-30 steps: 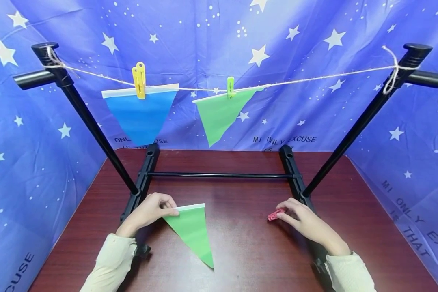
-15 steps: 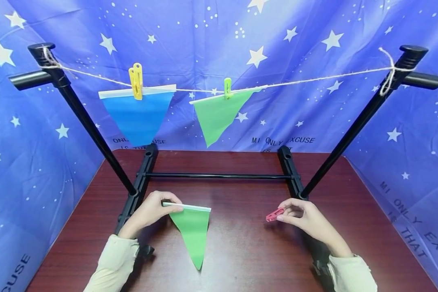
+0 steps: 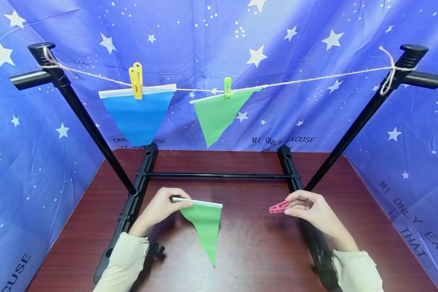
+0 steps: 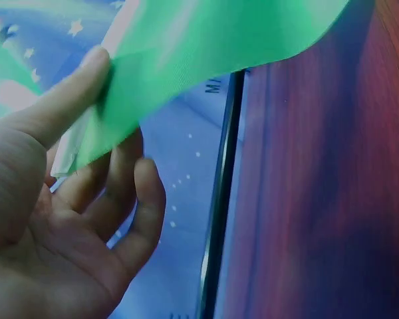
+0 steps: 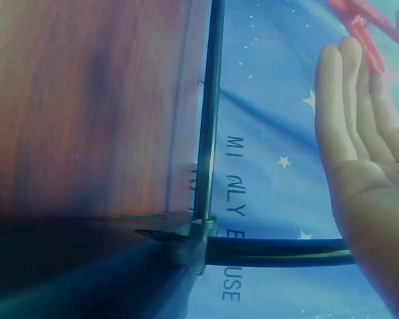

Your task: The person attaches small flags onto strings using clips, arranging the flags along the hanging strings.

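Observation:
My left hand [image 3: 161,210] pinches the white top band of a green triangular pennant [image 3: 207,219] between thumb and fingers, near its left end. The pennant hangs point down above the table; in the left wrist view the green cloth [image 4: 186,60] stretches away from the thumb. Across from it, my right hand [image 3: 311,207] pinches a red clothespin [image 3: 278,207] whose free end points left. Part of that red clothespin [image 5: 364,40] also shows by the fingertips in the right wrist view. Pennant and clothespin are apart.
A string [image 3: 324,76] runs between two black posts [image 3: 91,121]. On it hang a blue pennant [image 3: 136,117] under a yellow clothespin [image 3: 137,81] and another green pennant [image 3: 219,113] under a green clothespin [image 3: 227,87]. A black crossbar [image 3: 219,175] spans the stand's base on the table [image 3: 248,259].
My left hand has moved right and slightly up, and the pennant has swung to hang point down. My right hand has risen a little with the red clothespin.

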Demonstrator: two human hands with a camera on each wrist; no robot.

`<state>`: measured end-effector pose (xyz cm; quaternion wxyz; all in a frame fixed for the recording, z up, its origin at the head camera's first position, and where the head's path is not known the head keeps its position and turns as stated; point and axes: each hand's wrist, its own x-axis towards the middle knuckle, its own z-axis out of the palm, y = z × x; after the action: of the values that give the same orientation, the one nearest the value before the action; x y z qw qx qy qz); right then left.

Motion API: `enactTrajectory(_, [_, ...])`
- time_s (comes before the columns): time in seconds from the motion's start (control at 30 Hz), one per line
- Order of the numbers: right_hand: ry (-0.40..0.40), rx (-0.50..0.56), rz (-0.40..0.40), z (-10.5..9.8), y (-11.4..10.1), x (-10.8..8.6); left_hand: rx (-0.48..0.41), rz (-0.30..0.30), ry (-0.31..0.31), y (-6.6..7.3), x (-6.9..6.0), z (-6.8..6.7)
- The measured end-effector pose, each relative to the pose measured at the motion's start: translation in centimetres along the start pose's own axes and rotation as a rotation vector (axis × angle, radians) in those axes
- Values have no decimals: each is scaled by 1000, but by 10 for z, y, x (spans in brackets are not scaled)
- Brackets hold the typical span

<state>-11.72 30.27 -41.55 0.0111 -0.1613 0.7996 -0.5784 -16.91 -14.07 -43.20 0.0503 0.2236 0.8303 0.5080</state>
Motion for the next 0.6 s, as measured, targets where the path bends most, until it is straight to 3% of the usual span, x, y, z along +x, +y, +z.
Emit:
enactTrajectory(0.13, [12,4,-29,0,-6,3,-32,6,-5,24,1,4])
enactTrajectory(0.27, [40,-17,-42,0,-13,5,-88,7,6,34,5,8])
enactTrajectory(0.6, [175,-70,-100,0,-22,8,-141,29,26,13,30,25])
